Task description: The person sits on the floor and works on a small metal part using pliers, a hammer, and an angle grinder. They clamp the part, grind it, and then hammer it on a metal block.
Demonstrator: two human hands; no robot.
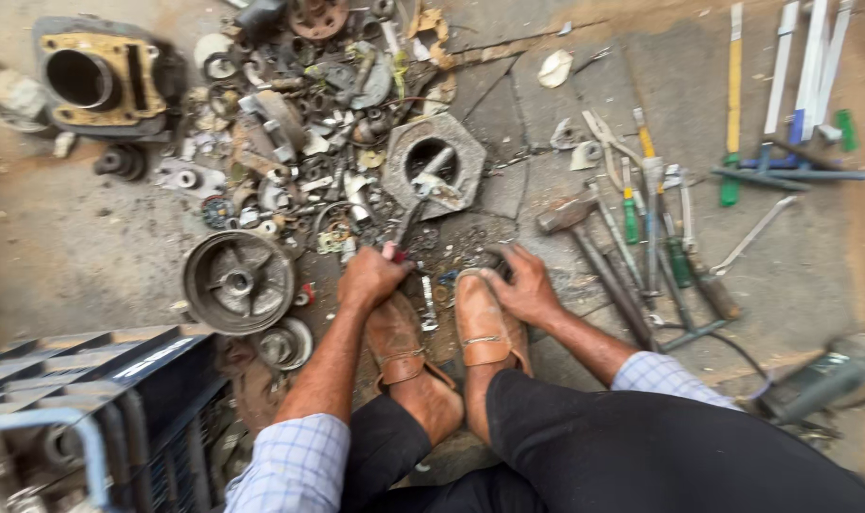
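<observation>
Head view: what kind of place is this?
Probably a floor-level engine repair workshop: a grimy metal engine cylinder block, a heap of oily small metal parts, and hammers, screwdrivers and files laid out on the concrete floor.

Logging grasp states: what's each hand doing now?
Left hand: closed around a red-handled tool.
Right hand: resting on the ground by the shoe; grip cannot be told.
</observation>
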